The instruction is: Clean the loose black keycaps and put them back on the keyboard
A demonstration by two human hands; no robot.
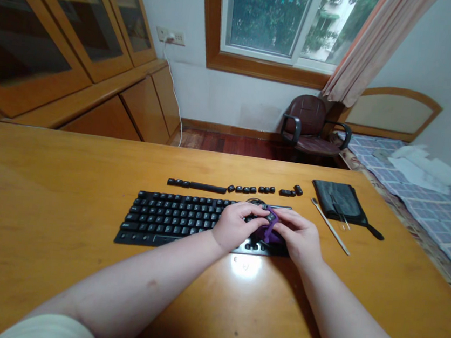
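A black keyboard (pixel 175 215) lies on the wooden table, its bottom row bare of keycaps where I can see it. Over its right end, my left hand (pixel 235 224) and my right hand (pixel 301 237) meet with fingers closed around a purple cloth (pixel 267 234). Between the fingertips a small dark keycap (pixel 271 216) shows against the cloth; which fingers touch it is hard to make out. Behind the keyboard stands a row of loose black keycaps (pixel 243 189), among them a long space bar (pixel 207 187). My hands hide part of the keyboard's right side.
Right of my hands lie a toothbrush-like stick (pixel 330 227), a black pouch (pixel 339 201) and a thin wire tool (pixel 340 213) on the pouch. The table (pixel 63 194) ends at the back before a chair (pixel 308 121). A glass-door cabinet (pixel 62 25) stands back left.
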